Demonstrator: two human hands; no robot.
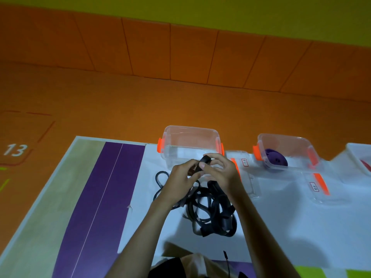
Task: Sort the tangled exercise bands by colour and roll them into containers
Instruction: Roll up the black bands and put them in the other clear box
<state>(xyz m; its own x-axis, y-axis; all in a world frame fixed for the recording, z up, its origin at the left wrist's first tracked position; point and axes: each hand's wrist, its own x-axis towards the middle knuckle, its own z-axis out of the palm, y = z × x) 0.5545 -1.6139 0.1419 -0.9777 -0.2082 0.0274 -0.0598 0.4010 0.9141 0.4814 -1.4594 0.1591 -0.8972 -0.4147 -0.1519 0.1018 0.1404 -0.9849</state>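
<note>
— What's in the containers?
— The middle container [285, 139] holds a rolled purple band [275, 160]. The one at the right edge [356, 152] shows something red [367, 165].
— And the hands?
— The left hand [179, 178] and right hand [221, 171] both pinch a black band's rolled end [205, 161] just before the left container [190, 137], above the black tangle [210, 211] on the table [281, 221].

The centre container [190, 140] and the right container [293, 146] are clear, glossy plastic with smooth walls. Their side clips [160, 145] are opaque orange plastic. The flat lids [250, 183] lying near them are the same clear plastic, each with a small white label [244, 162] that looks like paper. The black bands [210, 209] are matt and rubber-like, without sheen. The purple roll [276, 160] in the right container has the same matt finish. The white sheet [281, 227] underneath looks like thin, smooth paper. The orange floor [120, 101] is matt.
</note>
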